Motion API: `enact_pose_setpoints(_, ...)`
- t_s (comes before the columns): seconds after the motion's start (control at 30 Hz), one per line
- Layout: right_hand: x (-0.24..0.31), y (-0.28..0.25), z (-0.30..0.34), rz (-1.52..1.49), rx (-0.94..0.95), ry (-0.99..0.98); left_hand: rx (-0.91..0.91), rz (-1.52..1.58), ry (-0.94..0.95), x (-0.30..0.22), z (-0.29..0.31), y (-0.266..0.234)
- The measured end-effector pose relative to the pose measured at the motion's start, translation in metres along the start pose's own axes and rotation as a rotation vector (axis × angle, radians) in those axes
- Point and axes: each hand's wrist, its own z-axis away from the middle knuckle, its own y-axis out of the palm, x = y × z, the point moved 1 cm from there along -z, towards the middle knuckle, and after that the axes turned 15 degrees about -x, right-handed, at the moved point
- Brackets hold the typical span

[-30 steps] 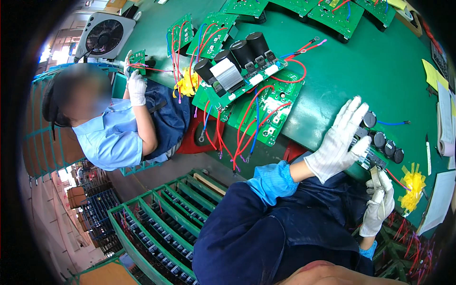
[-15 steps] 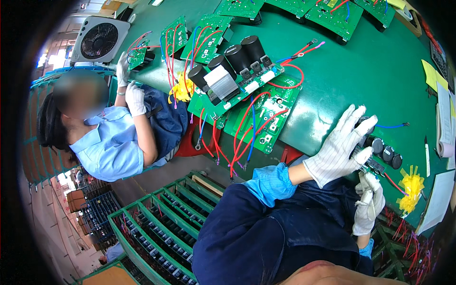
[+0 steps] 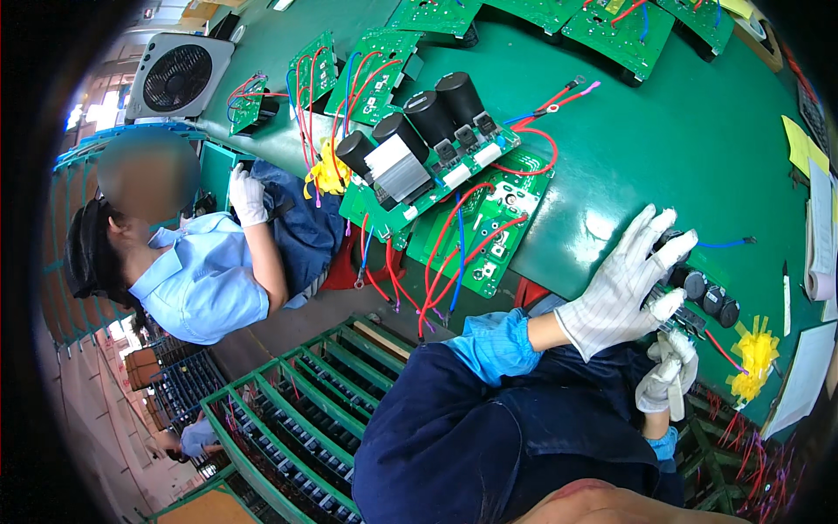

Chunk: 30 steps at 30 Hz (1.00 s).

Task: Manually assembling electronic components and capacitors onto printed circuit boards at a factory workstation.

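Note:
My left hand [image 3: 621, 286], in a white striped glove, grips the left side of a circuit board [image 3: 683, 321] at the table's near right edge. Its fingers reach over the board's black cylindrical capacitors [image 3: 713, 299]. A blue wire [image 3: 724, 244] and a red wire [image 3: 726, 353] run out from this board. Close against the board's near edge is my right hand [image 3: 670, 375], also gloved, its fingers drawn together. Whatever those fingers pinch is too hidden to name.
Stacked circuit boards [image 3: 467, 223] with trailing wires overhang the table edge to my left. More boards [image 3: 618, 37] lie at the back. Yellow tape strips [image 3: 755, 356] and papers [image 3: 801, 375] are at right. A co-worker [image 3: 205, 275] sits at left near a fan [image 3: 177, 77]. Green racks [image 3: 297, 410] stand below.
My right hand has shifted slightly left and down, with its fingers nearer the board. My left hand stays almost in place. The co-worker's farther hand has dropped away from a small board.

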Motion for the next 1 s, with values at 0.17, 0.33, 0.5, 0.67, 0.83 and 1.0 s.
enact_pose_setpoints(0.17, -0.005, 0.000, 0.000, 0.101, 0.054, -0.164, -0.006, 0.013, -0.001, 0.002, 0.001, 0.000)
enact_pose_setpoints(0.33, -0.005, -0.003, 0.002, 0.107, 0.079, -0.136, -0.006, 0.013, 0.001, 0.003, 0.000, 0.000)
enact_pose_setpoints(0.5, -0.008, -0.004, 0.004, 0.116, 0.074, -0.151, 0.004, 0.013, 0.001, 0.003, 0.001, 0.001)
enact_pose_setpoints(0.67, -0.016, -0.006, 0.008, 0.141, 0.032, -0.187, 0.001, 0.016, -0.001, 0.003, 0.001, 0.001)
enact_pose_setpoints(0.83, -0.004, -0.002, 0.001, 0.100, 0.093, -0.156, -0.006, 0.018, 0.001, 0.003, 0.001, 0.000)
enact_pose_setpoints(1.0, -0.007, -0.002, 0.001, 0.125, 0.068, -0.217, -0.015, 0.009, 0.009, 0.003, 0.001, 0.001)
